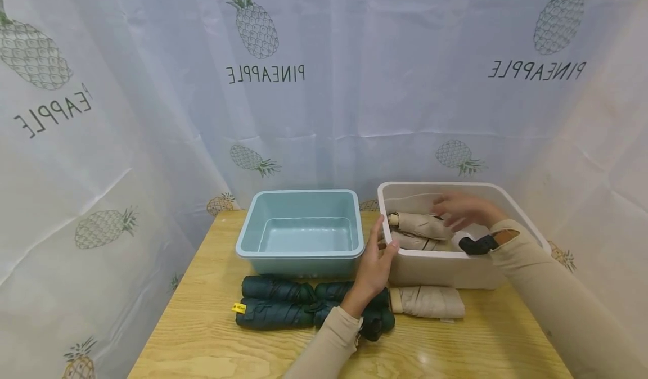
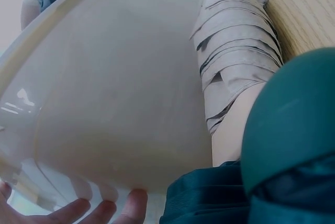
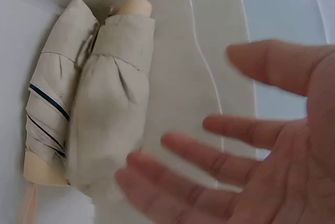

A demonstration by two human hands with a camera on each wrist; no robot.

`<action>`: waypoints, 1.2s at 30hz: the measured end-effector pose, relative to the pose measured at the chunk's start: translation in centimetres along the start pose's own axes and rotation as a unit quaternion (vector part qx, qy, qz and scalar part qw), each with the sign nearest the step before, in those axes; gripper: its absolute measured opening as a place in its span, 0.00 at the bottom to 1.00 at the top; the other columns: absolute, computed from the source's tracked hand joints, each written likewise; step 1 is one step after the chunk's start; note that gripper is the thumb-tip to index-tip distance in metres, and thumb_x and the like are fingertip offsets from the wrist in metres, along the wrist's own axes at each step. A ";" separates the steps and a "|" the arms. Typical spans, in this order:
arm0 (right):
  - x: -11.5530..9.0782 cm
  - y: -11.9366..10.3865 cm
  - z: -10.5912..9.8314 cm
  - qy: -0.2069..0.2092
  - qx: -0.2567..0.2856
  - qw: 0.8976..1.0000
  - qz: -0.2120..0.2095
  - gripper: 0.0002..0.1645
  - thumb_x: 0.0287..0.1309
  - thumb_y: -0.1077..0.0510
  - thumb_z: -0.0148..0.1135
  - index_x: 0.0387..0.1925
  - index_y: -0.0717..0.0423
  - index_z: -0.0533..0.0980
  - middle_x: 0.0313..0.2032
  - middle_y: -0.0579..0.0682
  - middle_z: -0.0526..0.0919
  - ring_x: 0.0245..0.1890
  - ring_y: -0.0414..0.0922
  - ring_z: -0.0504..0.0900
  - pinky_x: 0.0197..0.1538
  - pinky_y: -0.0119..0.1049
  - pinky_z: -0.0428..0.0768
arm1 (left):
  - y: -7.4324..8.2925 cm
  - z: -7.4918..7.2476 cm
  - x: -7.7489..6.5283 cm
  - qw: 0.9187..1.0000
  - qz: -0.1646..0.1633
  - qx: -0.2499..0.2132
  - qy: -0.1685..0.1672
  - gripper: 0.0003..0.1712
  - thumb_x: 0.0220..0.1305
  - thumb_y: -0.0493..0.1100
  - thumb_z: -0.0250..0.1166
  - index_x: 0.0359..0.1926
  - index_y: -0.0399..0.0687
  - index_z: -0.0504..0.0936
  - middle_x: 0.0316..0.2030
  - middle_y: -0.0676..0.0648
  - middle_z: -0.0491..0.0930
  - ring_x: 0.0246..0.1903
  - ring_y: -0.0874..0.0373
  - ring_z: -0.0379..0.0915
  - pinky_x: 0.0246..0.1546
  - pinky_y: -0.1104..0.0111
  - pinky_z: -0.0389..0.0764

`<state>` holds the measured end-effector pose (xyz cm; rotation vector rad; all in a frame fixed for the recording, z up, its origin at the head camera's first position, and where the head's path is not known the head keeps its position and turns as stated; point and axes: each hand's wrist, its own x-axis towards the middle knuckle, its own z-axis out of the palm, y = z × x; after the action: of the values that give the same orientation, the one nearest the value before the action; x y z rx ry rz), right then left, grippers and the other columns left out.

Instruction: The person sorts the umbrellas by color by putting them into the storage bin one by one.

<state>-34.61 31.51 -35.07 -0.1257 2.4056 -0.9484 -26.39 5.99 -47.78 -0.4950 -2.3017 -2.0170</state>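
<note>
My left hand [image 1: 374, 269] rests against the front left corner of the white bin [image 1: 450, 273], fingers extended along its side and thumb at the front. In the left wrist view the fingertips [image 2: 137, 203] touch the bin wall. Inside the bin lie two folded beige umbrellas [image 3: 112, 93], side by side. Over them hovers my right hand [image 1: 466, 209], fingers spread and holding nothing; it looks blurred. Another beige umbrella [image 1: 430, 302] lies on the table in front of the bin. Below my left hand are several folded dark green umbrellas [image 1: 275, 314], partly hidden by the left forearm.
A light blue bin [image 1: 304, 265] with nothing visible inside stands left of the white one, behind the green umbrellas. Both bins sit on a wooden table [image 1: 202, 334]. Pineapple-print curtains [image 1: 324, 109] hang behind and at both sides.
</note>
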 end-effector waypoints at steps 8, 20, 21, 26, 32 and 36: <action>-2.1 -1.4 0.5 0.025 -0.019 0.997 -0.075 0.42 0.75 0.47 0.53 0.76 0.68 0.54 0.68 0.71 0.69 0.62 0.64 0.77 0.62 0.54 0.79 | -0.2 0.0 0.2 1.000 0.005 0.003 -0.002 0.37 0.74 0.63 0.52 0.79 0.81 0.49 0.72 0.46 0.68 0.62 0.46 0.75 0.53 0.53 0.81; -7.1 -0.7 3.8 0.174 -0.017 0.952 -0.252 0.21 0.76 0.54 0.55 0.64 0.59 0.73 0.51 0.52 0.85 0.45 0.41 0.86 0.47 0.32 0.83 | -0.3 0.1 0.1 1.000 0.007 0.002 -0.001 0.37 0.74 0.63 0.52 0.79 0.82 0.49 0.73 0.46 0.67 0.62 0.46 0.75 0.51 0.54 0.82; -7.4 -0.4 4.1 0.183 -0.010 0.945 -0.269 0.20 0.76 0.56 0.54 0.63 0.60 0.73 0.50 0.50 0.85 0.44 0.41 0.86 0.47 0.31 0.83 | -0.3 0.1 0.1 1.000 0.007 0.001 -0.001 0.37 0.74 0.63 0.52 0.79 0.83 0.49 0.73 0.46 0.66 0.63 0.46 0.75 0.51 0.54 0.82; -8.9 1.8 6.1 0.194 0.067 0.904 -0.374 0.18 0.73 0.71 0.49 0.61 0.68 0.73 0.44 0.44 0.85 0.42 0.40 0.87 0.47 0.31 0.85 | -0.2 -0.2 0.2 1.000 0.008 0.000 -0.001 0.38 0.74 0.62 0.52 0.79 0.81 0.49 0.72 0.45 0.67 0.63 0.46 0.74 0.51 0.54 0.82; -10.4 4.2 9.3 0.144 0.222 0.824 -0.501 0.24 0.67 0.83 0.38 0.59 0.76 0.70 0.44 0.54 0.85 0.45 0.44 0.86 0.51 0.33 0.84 | -0.2 0.0 0.1 1.000 0.011 0.000 -0.004 0.38 0.74 0.62 0.52 0.79 0.81 0.49 0.70 0.44 0.69 0.62 0.46 0.75 0.51 0.53 0.82; -10.8 5.7 11.3 0.158 0.231 0.832 -0.479 0.22 0.67 0.83 0.39 0.58 0.77 0.70 0.44 0.53 0.85 0.46 0.43 0.86 0.50 0.32 0.84 | -0.2 0.1 0.1 1.000 0.011 0.000 -0.003 0.38 0.74 0.62 0.52 0.80 0.80 0.49 0.70 0.44 0.70 0.62 0.46 0.75 0.51 0.54 0.82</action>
<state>-18.97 31.86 -40.71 -1.1487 2.2516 -2.1012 -26.51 6.07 -47.95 -0.5236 -2.2880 -2.0095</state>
